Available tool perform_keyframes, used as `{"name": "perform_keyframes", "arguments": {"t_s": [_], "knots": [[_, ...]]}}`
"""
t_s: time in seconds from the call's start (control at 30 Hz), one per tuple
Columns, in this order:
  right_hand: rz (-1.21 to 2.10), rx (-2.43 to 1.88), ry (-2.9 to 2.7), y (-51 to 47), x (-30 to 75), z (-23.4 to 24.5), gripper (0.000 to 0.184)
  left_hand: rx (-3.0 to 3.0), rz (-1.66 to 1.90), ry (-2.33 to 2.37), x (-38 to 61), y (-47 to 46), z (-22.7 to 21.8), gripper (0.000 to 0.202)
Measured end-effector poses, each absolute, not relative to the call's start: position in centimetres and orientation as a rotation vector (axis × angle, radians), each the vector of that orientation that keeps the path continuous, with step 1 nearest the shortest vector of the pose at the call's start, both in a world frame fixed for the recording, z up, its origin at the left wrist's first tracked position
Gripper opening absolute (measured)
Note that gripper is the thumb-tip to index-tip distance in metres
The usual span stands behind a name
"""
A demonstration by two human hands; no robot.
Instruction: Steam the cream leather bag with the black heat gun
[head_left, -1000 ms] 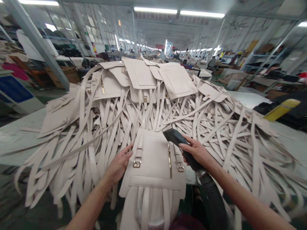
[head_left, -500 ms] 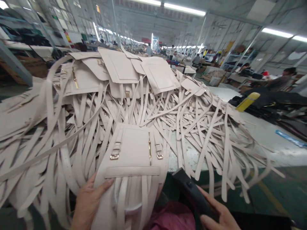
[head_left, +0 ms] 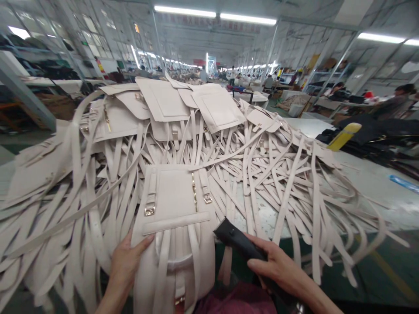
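In front of me is a beige bag panel with two gold buckles, a gold zip and long straps. My left hand grips its left edge, thumb on top and the other fingers hidden beneath. Wrapped around a black handheld tool with a flat, wide front end is my right hand. That front end points up and left, just beside the panel's right edge; I cannot tell whether they touch. Behind lies a large heap of similar beige bag pieces with dangling straps.
Beneath the heap is a pale table, with straps hanging over its front edge. On the right lie a yellow object, black bags or material and a blue strip. Other people work farther back at the right.
The black tool has moved left and up, closer to the panel's right edge. The panel has shifted slightly left, still in my left hand, and more of its lower end shows.
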State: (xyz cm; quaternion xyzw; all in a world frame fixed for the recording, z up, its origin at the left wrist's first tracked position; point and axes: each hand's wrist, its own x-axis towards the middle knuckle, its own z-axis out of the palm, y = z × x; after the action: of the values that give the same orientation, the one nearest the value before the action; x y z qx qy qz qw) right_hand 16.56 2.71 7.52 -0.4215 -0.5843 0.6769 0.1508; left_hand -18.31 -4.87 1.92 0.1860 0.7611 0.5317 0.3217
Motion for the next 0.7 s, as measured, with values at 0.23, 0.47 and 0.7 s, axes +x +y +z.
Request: {"name": "perform_keyframes", "arguments": {"t_s": [0.23,0.47,0.7], "knots": [[2.146,-1.003,-1.82,5.8,13.3,8.3,0.054,0.56,1.363,2.032,-18.2,-4.5,3.0,0.054],[1.764,-1.08,-1.701,5.8,9.7,7.5,0.051,0.568,1.378,1.965,-17.9,-4.8,2.8,0.06],[1.886,-1.232,-1.586,5.1,15.2,8.2,0.06,0.535,1.381,1.974,-18.2,-4.9,1.9,0.061]]}}
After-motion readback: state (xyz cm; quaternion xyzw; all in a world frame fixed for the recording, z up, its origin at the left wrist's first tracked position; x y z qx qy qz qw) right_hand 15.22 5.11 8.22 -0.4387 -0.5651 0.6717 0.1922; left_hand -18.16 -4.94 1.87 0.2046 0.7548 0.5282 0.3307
